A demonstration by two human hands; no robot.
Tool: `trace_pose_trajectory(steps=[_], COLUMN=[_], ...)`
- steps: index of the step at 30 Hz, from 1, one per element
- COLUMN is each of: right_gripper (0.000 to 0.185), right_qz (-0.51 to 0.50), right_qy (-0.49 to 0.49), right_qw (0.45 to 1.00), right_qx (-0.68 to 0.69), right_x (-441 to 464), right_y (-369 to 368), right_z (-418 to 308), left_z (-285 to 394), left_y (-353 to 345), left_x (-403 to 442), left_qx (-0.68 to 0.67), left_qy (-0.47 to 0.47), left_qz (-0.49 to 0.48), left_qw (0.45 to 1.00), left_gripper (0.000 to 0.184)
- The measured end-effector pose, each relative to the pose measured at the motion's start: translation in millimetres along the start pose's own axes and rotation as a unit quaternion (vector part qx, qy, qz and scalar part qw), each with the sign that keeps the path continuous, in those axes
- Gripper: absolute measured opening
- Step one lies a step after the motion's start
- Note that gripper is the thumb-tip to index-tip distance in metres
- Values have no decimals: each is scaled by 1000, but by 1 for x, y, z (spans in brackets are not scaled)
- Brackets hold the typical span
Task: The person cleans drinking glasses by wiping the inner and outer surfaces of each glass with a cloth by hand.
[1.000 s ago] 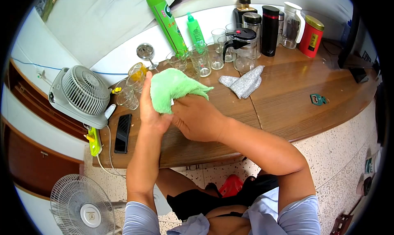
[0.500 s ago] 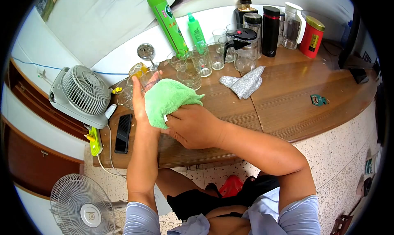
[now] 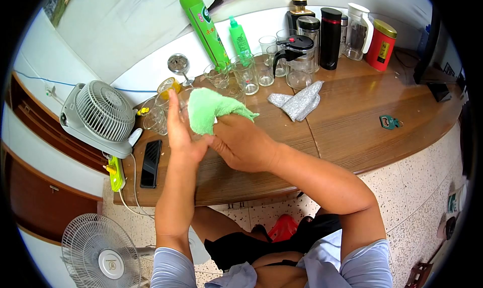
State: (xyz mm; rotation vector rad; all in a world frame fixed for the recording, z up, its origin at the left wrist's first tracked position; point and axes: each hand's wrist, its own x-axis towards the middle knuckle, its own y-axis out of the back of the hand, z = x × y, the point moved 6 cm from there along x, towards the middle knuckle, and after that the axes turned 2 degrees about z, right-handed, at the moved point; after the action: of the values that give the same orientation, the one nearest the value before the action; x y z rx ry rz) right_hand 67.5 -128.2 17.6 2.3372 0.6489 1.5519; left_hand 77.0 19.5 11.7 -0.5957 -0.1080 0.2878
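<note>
My left hand [image 3: 182, 132] is upright over the left part of the desk, closed around a clear drinking glass [image 3: 185, 95]. Only part of that glass shows between the fingers and the cloth. In my right hand [image 3: 242, 143] is a fluffy green cloth [image 3: 214, 107], bunched against the glass and covering much of it. The two hands touch near the left thumb. Just beyond them stand several clear glasses [image 3: 246, 78], and a roll of yellow tape [image 3: 168, 87] lies behind the left fingers.
A grey cloth [image 3: 301, 102], glass teapot [image 3: 300, 71], black flask [image 3: 330, 41] and red tin [image 3: 382, 46] are to the right. A small fan [image 3: 104, 112] and phone [image 3: 151, 163] sit left. Green spray can [image 3: 205, 29] and bottle opener [image 3: 390, 122] are also on the desk.
My right hand and the green cloth have shifted slightly right and up. The left hand has turned, with its thumb now nearer the right hand. The desk items stay put.
</note>
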Motion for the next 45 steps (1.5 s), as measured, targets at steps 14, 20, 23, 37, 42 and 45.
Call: trace_pose_trajectory(steps=[14,20,23,37,42,45], right_gripper=[20,20,18,22,22,20], right_qz=[6,28,1,16,7,-40], right_qy=[36,-20,12,-33,3,16], right_qw=[999,999,1000,999,1000,999], right_qx=[-36,6,-12,-32,3,-1], right_x=[-1,4,0,2,2,-1], right_y=[4,10,2,5,-4,-13], right_z=[-11,3,1,3,3,-6], left_z=[-6,2,5,-7,-4,0], left_y=[-13,-23,-8,-25,-12,5], left_x=[-5,-11,-4,-15,-6,3], left_qx=[-13,15,-31,-44,-18,-31], left_qy=[53,-22,-5,21,13,25], left_qz=[-55,-57,-34,-82,-30,6], left_qw=[997,998,999,995,999,999], left_gripper=[70,75,65,69,71,70])
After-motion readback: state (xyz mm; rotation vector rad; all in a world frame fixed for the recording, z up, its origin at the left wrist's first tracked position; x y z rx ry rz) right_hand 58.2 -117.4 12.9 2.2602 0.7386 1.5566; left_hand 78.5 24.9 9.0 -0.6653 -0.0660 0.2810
